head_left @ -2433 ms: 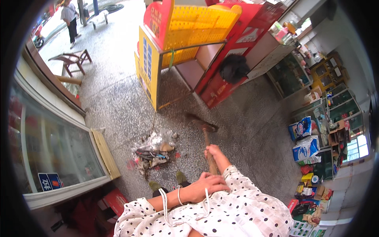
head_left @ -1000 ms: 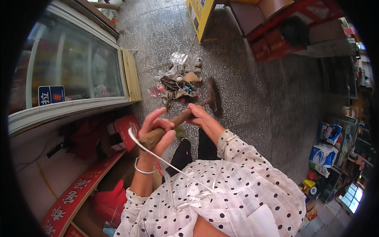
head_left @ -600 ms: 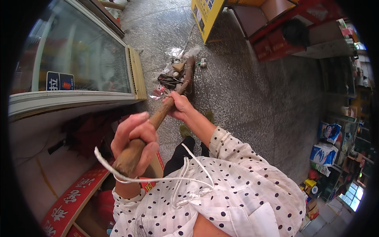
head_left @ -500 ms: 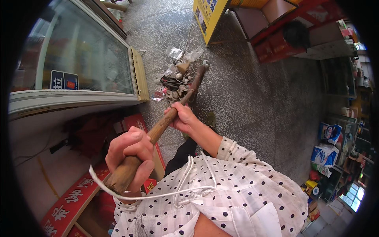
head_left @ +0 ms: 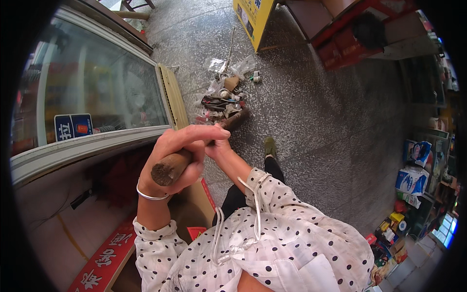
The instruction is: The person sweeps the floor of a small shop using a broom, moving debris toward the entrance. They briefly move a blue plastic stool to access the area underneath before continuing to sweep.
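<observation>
My left hand (head_left: 172, 143) is wrapped round the upper end of a thick wooden pole (head_left: 170, 168), whose rough cut end faces up toward me. A white bracelet circles that wrist. Farther along the pole, my right hand (head_left: 219, 146) is closed round it, partly hidden behind my left hand. The pole's darker lower part (head_left: 236, 120) slants down to a litter heap (head_left: 221, 102) on the floor. Grey scraps, clear plastic, a brown cardboard piece (head_left: 231, 83) and a pale round thing lie in the heap. I cannot make out what the pole's lower end carries.
A glass-fronted cabinet (head_left: 112, 92) stands at the left. Beyond the heap is a yellow sign board (head_left: 255, 22). A small white-green item (head_left: 256, 76) lies beside the heap. Blue-white packages (head_left: 412, 180) and shelves line the right; a red box (head_left: 104, 263) is lower left.
The pole has swung steeper, its upper end moving up and right with my left hand. Its lower end has drawn nearer, baring the white-green item. A green shoe now shows at the right.
</observation>
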`<action>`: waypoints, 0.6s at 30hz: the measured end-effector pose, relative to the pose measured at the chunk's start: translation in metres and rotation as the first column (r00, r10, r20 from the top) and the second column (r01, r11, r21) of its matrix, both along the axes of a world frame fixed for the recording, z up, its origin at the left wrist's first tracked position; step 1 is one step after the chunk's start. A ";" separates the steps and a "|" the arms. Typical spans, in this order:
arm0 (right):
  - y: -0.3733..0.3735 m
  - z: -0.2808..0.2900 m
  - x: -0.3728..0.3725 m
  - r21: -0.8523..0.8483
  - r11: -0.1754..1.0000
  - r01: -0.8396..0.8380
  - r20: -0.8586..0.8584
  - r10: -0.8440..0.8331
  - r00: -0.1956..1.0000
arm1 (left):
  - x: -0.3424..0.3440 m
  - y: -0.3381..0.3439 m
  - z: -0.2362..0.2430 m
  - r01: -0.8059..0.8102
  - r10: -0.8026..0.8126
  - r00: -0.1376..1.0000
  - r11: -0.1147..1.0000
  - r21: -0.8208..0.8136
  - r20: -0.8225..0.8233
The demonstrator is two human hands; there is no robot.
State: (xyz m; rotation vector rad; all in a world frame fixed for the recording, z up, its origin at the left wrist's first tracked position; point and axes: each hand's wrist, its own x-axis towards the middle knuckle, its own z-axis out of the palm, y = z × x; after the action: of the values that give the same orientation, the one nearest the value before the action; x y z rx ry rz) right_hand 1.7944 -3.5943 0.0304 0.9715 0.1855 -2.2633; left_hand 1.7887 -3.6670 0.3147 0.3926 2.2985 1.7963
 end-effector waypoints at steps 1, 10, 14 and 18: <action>-0.004 0.000 -0.005 -0.010 1.000 0.028 -0.006 -0.028 1.000 | -0.003 -0.001 -0.001 0.000 0.000 1.000 1.000 -0.007 -0.026; -0.022 -0.009 -0.062 -0.181 0.983 0.038 -0.160 -0.068 0.985 | -0.016 0.009 -0.009 0.045 -0.073 0.983 0.985 -0.165 -0.171; -0.002 -0.013 -0.099 -0.027 0.985 -0.170 -0.263 0.157 0.952 | -0.013 0.016 -0.030 0.099 -0.141 0.965 0.976 -0.194 -0.221; 0.036 0.013 -0.062 -0.033 0.968 -0.248 -0.219 0.236 0.947 | 0.021 0.039 -0.007 0.096 -0.113 0.907 0.993 -0.064 -0.405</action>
State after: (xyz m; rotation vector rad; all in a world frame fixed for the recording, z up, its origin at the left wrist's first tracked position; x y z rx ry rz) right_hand 1.7323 -3.5582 0.0438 0.6341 0.3111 -2.1282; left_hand 1.8096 -3.6279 0.3073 0.9468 2.5148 1.7408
